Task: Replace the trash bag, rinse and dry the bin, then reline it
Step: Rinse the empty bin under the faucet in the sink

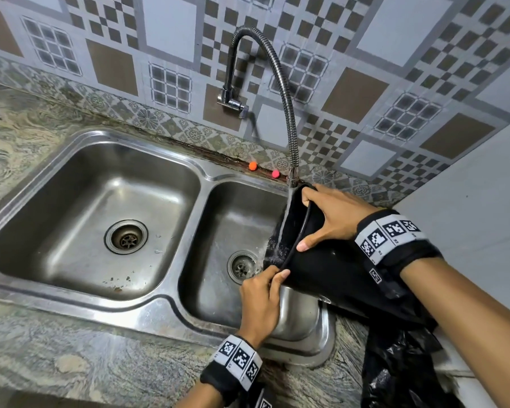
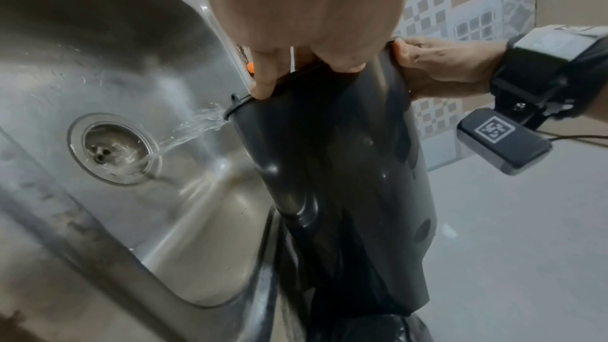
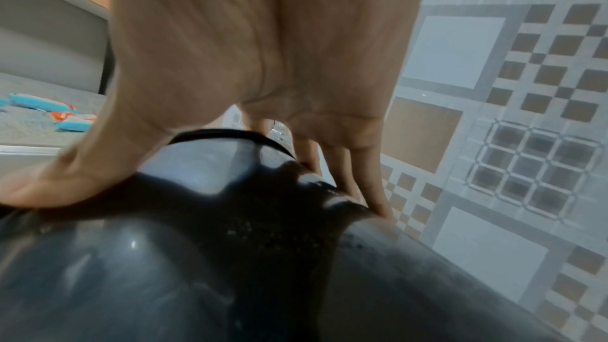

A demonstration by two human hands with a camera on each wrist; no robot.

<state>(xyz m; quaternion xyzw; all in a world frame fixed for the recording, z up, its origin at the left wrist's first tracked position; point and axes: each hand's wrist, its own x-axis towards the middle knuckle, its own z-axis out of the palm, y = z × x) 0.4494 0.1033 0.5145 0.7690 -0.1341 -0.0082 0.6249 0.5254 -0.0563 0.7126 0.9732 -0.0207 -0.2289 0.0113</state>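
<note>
A black plastic bin (image 1: 330, 269) lies tilted on its side over the right sink basin (image 1: 218, 278), mouth facing left. Water runs from the flexible tap spout (image 1: 292, 178) into the mouth and spills out over the lower rim (image 2: 230, 113) toward the drain (image 2: 115, 148). My left hand (image 1: 262, 293) pinches the near lower rim, fingers curled over the edge. My right hand (image 1: 327, 219) grips the upper rim, fingers hooked inside and thumb spread along the outer wall (image 3: 197, 243). A crumpled black trash bag (image 1: 401, 369) sits on the counter under my right forearm.
A larger left basin (image 1: 95, 219) with its own drain adjoins. The tap body (image 1: 233, 101) is mounted on the tiled wall. Two small orange and pink knobs (image 1: 264, 169) sit behind the sink. Marbled counter (image 1: 71, 357) surrounds it; a grey side wall (image 1: 483, 201) stands close on the right.
</note>
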